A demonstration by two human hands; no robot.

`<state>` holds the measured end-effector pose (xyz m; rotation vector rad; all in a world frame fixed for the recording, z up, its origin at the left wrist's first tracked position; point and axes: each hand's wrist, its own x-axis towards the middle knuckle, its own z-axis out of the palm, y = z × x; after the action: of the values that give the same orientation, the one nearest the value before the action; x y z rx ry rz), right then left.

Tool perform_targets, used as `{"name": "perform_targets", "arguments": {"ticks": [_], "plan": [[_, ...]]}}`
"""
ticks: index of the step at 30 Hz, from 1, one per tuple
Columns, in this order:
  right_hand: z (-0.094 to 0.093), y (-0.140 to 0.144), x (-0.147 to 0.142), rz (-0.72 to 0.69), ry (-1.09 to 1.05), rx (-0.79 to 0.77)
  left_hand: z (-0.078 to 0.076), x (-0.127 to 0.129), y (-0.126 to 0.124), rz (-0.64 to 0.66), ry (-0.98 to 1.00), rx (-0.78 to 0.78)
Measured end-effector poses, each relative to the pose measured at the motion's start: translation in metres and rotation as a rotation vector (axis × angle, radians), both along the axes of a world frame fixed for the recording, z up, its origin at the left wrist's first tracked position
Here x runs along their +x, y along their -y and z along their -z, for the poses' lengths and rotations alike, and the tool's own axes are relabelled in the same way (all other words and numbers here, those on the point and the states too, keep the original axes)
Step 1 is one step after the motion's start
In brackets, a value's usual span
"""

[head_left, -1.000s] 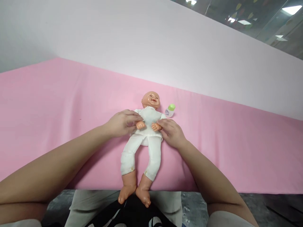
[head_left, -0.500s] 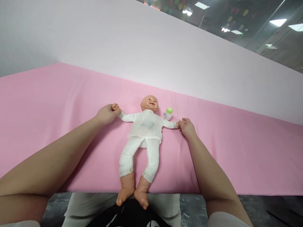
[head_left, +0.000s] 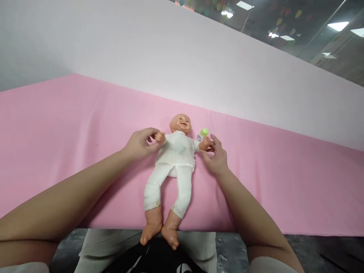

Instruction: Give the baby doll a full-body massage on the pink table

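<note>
Left hand point(head_left: 141, 145) and right hand point(head_left: 216, 156), and the baby doll point(head_left: 176, 149) is pinched by its two little hands, laid face-up on the pink cover point(head_left: 113, 110), green-capped bottle point(head_left: 204, 132) just beside

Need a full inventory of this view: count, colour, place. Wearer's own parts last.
Doll: 1, white clothes, on its back mid-cover
Bottle: 1, green cap, beside the doll's head, partly hidden
Cover: 1, pink, under the doll
Wall: 1, white, behind the cover
Ceiling lights: several, white, upper right
Leaf-like shapes: several, yellow and red, upper right
Floor: 1, grey, below the cover's near edge
Trousers: 1 pair, pale, bottom centre
Sleeves: 2, pale, bottom edge
Left hand: 1, bare, at the doll's right hand
Right hand: 1, bare, at the doll's left hand
</note>
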<state>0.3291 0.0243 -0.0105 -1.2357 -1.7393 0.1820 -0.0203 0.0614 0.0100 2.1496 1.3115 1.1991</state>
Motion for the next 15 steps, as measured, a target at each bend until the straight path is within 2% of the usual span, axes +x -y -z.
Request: {"name": "perform_targets", "arguments": {"ticks": [3,6,9,11,13,15], "plan": [[-0.003,0.011,-0.025,-0.256,0.318,0.132,0.002,0.011,0.009,0.253,-0.218,0.217],[-0.003,0.013,-0.038,-0.374,0.45,0.196,0.006,0.015,0.011,0.346,-0.331,0.311],[0.0,0.011,-0.039,-0.375,0.451,0.194,0.008,0.016,0.01,0.34,-0.391,0.317],[0.003,0.009,-0.037,-0.36,0.402,0.16,0.009,0.017,0.011,0.318,-0.362,0.298],[0.006,0.005,-0.032,-0.282,0.288,0.08,0.009,0.018,0.011,0.272,-0.287,0.261],[0.007,0.0,-0.025,-0.15,0.075,-0.033,0.007,0.018,0.011,0.151,-0.196,0.167]]}}
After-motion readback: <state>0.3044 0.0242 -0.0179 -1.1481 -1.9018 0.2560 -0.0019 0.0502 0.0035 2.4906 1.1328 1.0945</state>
